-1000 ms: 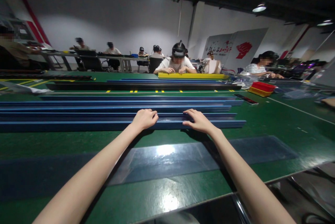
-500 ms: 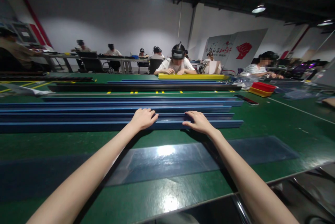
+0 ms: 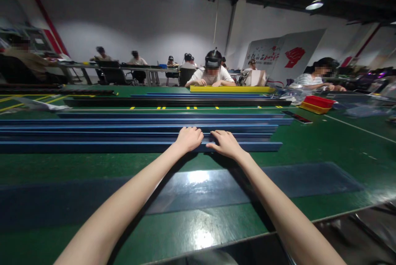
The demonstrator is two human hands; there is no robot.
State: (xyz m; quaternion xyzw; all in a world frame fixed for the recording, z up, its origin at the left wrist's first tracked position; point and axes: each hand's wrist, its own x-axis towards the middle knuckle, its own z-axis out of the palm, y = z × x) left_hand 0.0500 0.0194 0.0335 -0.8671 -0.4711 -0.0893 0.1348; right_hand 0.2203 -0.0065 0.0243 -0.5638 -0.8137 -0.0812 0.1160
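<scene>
Several long blue rails [image 3: 93,133] lie side by side across the green table [image 3: 309,145], running left to right. My left hand [image 3: 189,138] rests on the nearest blue rail [image 3: 77,146] with its fingers curled over the far edge. Just to its right, my right hand [image 3: 225,143] lies on the same rail, fingers bent over the top. The two hands are almost touching. The fingertips of both are hidden behind the rail's edge.
A dark clear sheet [image 3: 216,188] lies on the table in front of me. Farther back are a long black rail [image 3: 173,102], a yellow tray [image 3: 230,89] and a red bin [image 3: 317,102]. Several people sit at tables beyond.
My left hand has slid right along the nearest blue rail and my right hand slightly left, so they now sit close together. The rail's right end has shifted a little left.
</scene>
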